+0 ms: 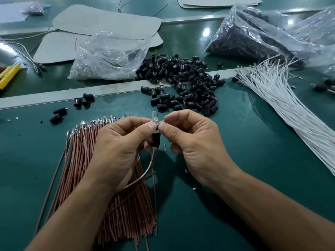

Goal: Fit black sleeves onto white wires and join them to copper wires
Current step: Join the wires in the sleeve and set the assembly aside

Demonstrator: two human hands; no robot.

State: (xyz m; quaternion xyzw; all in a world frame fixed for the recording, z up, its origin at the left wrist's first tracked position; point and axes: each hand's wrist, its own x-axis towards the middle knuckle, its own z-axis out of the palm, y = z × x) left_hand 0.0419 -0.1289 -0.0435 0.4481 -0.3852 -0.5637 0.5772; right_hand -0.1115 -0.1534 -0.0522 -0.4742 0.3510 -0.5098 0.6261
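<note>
Left hand (117,142) and right hand (194,142) each hold a closed pinch grip on the clear bulb (154,115) base above the counter (253,160), black sleeve (156,140) upright just below, equally near both, white wire (145,173) trailing downward.

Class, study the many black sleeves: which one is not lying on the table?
The black sleeve strung just below the clear bulb, which the left hand and right hand pinch; all others lie on the green table.

Black sleeve (156,140) upright, held between my left hand (119,142) and right hand (192,142); white wire (146,171), copper wire (154,178) trail below. Sleeve pile (183,84) behind, copper bundle (116,200) left, white bundle (282,98) right.
</note>
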